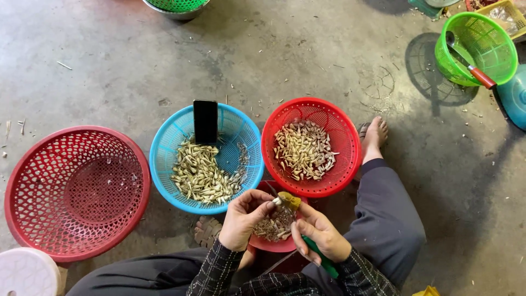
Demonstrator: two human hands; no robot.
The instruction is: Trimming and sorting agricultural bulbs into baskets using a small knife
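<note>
Head view, lower centre of frame: left hand, grip pinched on a small pale clove. Right hand, grip wrapped round a green-handled knife; its thumb wears a yellow guard that touches the clove.

Directly beneath both hands: small red bowl holding mixed cloves and skins.

Centre: red basket with pale peeled cloves. Just beside it, to the left: blue basket with greenish cloves, and a dark phone standing upright against its far rim.

Left: large red basket.

Upper right: green basket with a red-handled ladle.

All on a concrete floor.
</note>
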